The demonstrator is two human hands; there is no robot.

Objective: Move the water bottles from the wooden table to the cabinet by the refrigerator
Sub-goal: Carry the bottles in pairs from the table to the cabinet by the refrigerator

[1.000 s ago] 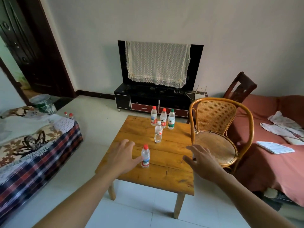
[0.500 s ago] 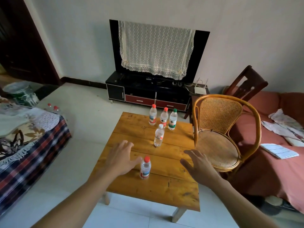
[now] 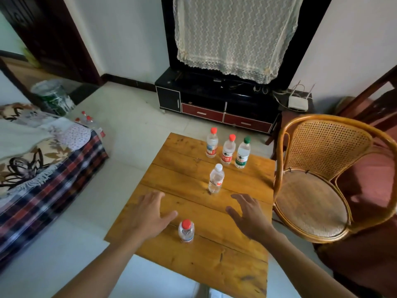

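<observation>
Several clear water bottles stand on the wooden table [image 3: 178, 175]. The nearest, a small red-capped bottle [image 3: 186, 231], is between my hands. A white-capped bottle [image 3: 216, 179] stands mid-table. At the far edge stand a red-capped bottle [image 3: 212, 143], a second red-capped bottle [image 3: 228, 150] and a green-capped bottle [image 3: 243, 153]. My left hand [image 3: 148, 214] hovers open just left of the nearest bottle, its thumb close to the cap without touching. To the bottle's right my right hand [image 3: 250, 216] is open and holds nothing.
A rattan chair [image 3: 318, 190] stands against the table's right side, a red sofa behind it. A blanket-covered bed [image 3: 43, 160] lies left. The black TV stand [image 3: 214, 104] with a lace-covered screen is ahead. More bottles [image 3: 86, 119] stand on the floor by the bed.
The view has moved closer to the table and tilted down. Both hands have advanced to either side of the nearest red-capped bottle. No bottle has moved.
</observation>
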